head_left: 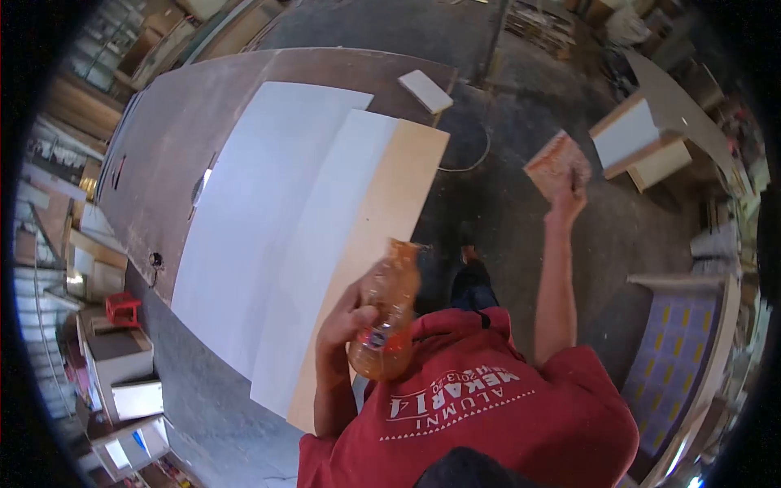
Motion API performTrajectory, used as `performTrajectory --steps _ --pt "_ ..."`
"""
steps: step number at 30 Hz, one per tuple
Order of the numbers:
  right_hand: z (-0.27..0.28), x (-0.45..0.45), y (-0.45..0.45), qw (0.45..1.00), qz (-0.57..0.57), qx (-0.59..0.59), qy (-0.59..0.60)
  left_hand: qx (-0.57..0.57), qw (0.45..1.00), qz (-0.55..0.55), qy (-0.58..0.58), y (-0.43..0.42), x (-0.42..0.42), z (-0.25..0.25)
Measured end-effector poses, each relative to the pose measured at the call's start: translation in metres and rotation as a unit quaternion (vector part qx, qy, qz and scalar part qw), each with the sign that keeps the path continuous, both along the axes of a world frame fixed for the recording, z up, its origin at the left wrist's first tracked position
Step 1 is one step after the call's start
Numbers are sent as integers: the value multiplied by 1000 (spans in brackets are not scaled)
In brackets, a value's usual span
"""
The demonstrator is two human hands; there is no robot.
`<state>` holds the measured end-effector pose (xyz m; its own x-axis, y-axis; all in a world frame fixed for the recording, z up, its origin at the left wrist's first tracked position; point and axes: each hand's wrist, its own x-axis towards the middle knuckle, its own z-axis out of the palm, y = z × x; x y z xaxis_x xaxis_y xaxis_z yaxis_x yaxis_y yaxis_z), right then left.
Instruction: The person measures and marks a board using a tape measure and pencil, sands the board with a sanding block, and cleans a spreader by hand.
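Note:
An amber plastic bottle [386,313] with its top cut open is held upright near my chest, and my left hand [350,321] is wrapped round its side. Out to the right, away from the table, my right hand [569,193] grips a flat, roughly square piece stained orange-brown [556,161]. The bottle is above the near edge of a light wood strip [390,195]. Beside that strip lie white panels [260,187] on the large brown table [175,122].
A small white block [425,90] lies at the table's far corner. On the floor at the right are wood pieces with white faces [626,134] and an open cabinet frame [675,358]. A red stool [123,310] stands at the left. A cable loops past the table's edge.

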<state>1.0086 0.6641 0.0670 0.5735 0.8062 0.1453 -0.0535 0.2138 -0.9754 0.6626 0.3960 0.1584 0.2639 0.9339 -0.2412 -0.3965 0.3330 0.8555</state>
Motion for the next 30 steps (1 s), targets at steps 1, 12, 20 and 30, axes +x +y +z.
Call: performTrajectory --steps 1,12,20,30 --pt "7 5 15 999 29 0 -16 -18 999 41 7 8 -12 -2" --pt "-65 -103 197 903 311 -278 102 53 898 321 298 259 -29 -40" --pt "-43 -150 297 850 437 -288 57 60 826 381 411 418 -35 -91" --pt "0 -142 292 804 457 -319 209 14 799 403 446 430 -19 -144"
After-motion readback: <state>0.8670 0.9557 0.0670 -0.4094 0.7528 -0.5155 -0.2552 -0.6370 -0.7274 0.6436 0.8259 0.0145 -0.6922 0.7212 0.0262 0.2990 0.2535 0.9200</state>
